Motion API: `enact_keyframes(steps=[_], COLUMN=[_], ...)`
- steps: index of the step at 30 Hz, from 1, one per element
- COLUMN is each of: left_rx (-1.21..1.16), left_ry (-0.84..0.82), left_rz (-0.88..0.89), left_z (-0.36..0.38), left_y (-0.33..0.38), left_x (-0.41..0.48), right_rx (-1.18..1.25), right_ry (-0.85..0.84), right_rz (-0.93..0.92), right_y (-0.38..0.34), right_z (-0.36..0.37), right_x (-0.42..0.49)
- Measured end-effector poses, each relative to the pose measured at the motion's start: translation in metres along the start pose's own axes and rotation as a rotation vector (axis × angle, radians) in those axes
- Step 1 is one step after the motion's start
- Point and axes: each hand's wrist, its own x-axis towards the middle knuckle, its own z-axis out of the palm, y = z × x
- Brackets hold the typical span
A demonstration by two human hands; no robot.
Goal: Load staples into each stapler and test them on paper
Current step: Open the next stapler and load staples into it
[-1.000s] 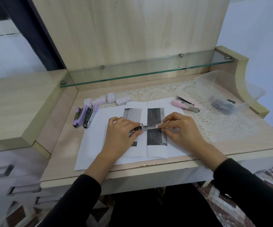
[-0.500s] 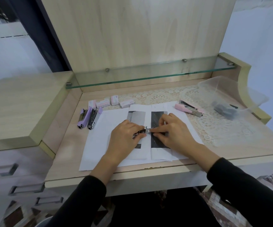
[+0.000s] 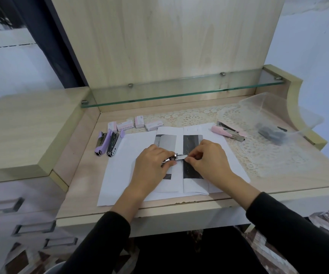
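- Position: the metal stapler [image 3: 179, 156] sits low over the middle of the white paper [image 3: 120, 175], above the folded printed sheet [image 3: 179, 186] that lies on that paper. You cannot tell whether it touches the sheet.
- Grip, left hand [image 3: 151, 165]: closed, with the fingers curled round the stapler's left end and hiding it.
- Grip, right hand [image 3: 209, 161]: closed as a pinch, with thumb and fingertips on the right end of the bright channel.
- Long axis: roughly parallel to the paper's near edge, running left to right, with the left end dipping slightly toward that edge. You cannot tell which end is the nose, as both are covered.
- Handling (judgement): treat it as light, rigid and smooth-plated, so likely slippery under dry fingertips. Its sprung parts may snap shut, so take hold along the side walls of the body, one hand at each end. Keep your fingertips out of the channel mouth.
- Stage (judgement): you appear to be loading or closing this stapler; the test on the paper is not yet done.
- Other staplers: two purple staplers [image 3: 102, 143] lie side by side just off the paper's far left corner. A pink stapler [image 3: 228, 132] lies off its far right corner.
- Staple boxes [image 3: 136, 124]: a row just beyond the paper's far edge, left of centre.
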Motion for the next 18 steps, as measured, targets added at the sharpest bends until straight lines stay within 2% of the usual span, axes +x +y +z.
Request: enact_keyframes(steps=[11, 18], left_rx=[0.016, 0.019], left_ry=[-0.006, -0.016], left_rz=[-0.009, -0.016], left_z=[0.001, 0.001], left_y=[-0.001, -0.001], left_x=[0.0, 0.0], right_rx=[0.114, 0.224], right_ry=[0.05, 0.082], right_rz=[0.156, 0.14], right_y=[-0.013, -0.011], right_z=[0.011, 0.011], right_x=[0.0, -0.003])
